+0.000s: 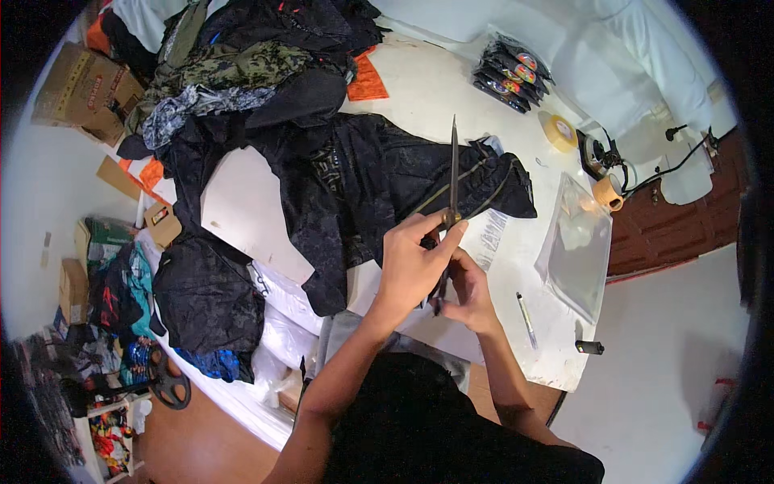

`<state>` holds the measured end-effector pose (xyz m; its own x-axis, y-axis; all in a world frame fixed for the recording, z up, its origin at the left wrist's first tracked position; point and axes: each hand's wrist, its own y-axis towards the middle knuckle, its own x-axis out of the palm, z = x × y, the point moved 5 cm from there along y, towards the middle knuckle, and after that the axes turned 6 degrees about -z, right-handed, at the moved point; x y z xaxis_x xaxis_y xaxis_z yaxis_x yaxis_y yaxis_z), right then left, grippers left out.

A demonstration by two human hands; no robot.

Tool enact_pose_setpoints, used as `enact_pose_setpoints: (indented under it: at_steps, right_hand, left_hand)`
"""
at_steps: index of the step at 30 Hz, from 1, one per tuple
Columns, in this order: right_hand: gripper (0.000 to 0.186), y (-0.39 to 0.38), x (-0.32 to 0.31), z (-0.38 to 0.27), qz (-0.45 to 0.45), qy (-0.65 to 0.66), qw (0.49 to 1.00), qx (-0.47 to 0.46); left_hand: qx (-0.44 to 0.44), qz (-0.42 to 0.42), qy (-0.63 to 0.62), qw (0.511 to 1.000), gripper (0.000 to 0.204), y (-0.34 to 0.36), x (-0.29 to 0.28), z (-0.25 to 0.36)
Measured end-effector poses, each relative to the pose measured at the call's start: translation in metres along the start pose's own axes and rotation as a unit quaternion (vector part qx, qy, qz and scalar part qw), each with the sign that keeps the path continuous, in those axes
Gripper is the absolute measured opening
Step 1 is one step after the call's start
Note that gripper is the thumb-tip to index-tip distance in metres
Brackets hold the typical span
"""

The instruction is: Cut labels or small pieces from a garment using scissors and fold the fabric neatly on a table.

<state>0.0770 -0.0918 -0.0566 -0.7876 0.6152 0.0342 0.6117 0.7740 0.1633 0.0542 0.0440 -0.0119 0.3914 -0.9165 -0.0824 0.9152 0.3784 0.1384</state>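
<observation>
Steel scissors (454,177) point lengthwise away from me toward the right part of the black garment (379,161), pinched near their pivot by my nearer left hand (411,258), my right hand's (472,297) grip below unclear.

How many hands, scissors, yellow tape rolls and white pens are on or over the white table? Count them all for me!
Hands: 2 (left hand, right hand)
Scissors: 1 pair
Yellow tape roll: 1
White pen: 1
Total: 5
</observation>
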Motion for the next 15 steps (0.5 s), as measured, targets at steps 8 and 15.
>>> enact_pose_setpoints:
  at_steps: [8, 15]
  right_hand:
    - [0.025, -0.005, -0.031, -0.012, 0.254, 0.043, 0.964, 0.073]
    - [0.031, 0.029, 0.007, -0.03, 0.116, 0.135, 0.983, 0.04]
  left_hand:
    - [-0.099, -0.101, -0.242, 0.96, 0.049, 0.01, -0.028, -0.001]
    - [-0.018, -0.085, -0.247, 0.965, 0.037, 0.009, -0.027, 0.017]
